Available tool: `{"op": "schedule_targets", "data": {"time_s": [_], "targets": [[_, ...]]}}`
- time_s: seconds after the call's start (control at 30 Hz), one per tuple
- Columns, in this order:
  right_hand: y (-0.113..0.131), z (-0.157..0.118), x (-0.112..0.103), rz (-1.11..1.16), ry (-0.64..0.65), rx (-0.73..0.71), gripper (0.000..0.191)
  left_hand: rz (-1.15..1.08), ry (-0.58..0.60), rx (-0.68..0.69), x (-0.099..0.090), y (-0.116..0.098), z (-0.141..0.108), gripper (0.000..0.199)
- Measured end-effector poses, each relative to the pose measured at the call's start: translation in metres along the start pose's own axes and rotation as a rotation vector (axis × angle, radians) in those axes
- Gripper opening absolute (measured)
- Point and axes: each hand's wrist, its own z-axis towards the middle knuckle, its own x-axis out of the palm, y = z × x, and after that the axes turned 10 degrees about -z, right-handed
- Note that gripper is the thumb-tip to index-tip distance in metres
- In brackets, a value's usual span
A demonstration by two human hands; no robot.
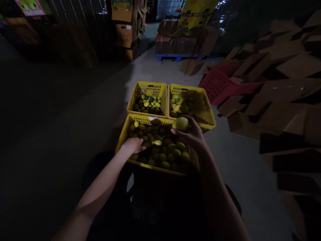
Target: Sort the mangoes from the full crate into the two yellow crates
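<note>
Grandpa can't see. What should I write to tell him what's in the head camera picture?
In dim light, someone's right hand holds a big yellow-green fruit over a yellow crate of more fruit, and their left hand reaches into that crate. Two other yellow crates with fruit stand behind.

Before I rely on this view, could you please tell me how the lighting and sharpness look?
Head view: dim overall, with the near crate deeply shadowed toward its bottom edge; the left hand catches more light than the right forearm; small glare spots on the dark wrapping at upper right; wide-angle stretching of the cardboard toward the right edge.
</note>
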Motion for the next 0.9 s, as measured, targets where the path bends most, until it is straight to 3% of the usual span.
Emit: {"op": "schedule_targets", "data": {"time_s": [0.13,0.23,0.37,0.6,0.77,0.9], "targets": [[-0.004,-0.012,-0.015,-0.001,-0.097,-0.026,0.071,0.0,0.079,-0.01,0.032,-0.012,0.027,0.045],[-0.007,-0.017,-0.019,-0.044,-0.134,-0.028,0.07,-0.019,0.092,0.009,0.052,-0.012,0.057,0.061],[-0.006,-0.026,-0.03,-0.04,-0.13,0.004,0.068,-0.027,0.009,-0.028,0.067,-0.006,0.106,0.08],[-0.008,-0.033,-0.057,-0.222,-0.189,0.024,0.063,-0.096,-0.122,-0.034,0.097,-0.022,0.189,0.077],[-0.02,-0.028,-0.066,-0.286,-0.205,0.094,0.06,-0.26,-0.202,-0.057,0.117,-0.031,0.212,0.058],[-0.024,-0.022,-0.068,-0.276,-0.224,0.073,0.061,-0.509,-0.205,-0.097,0.11,-0.021,0.213,0.055]]}}
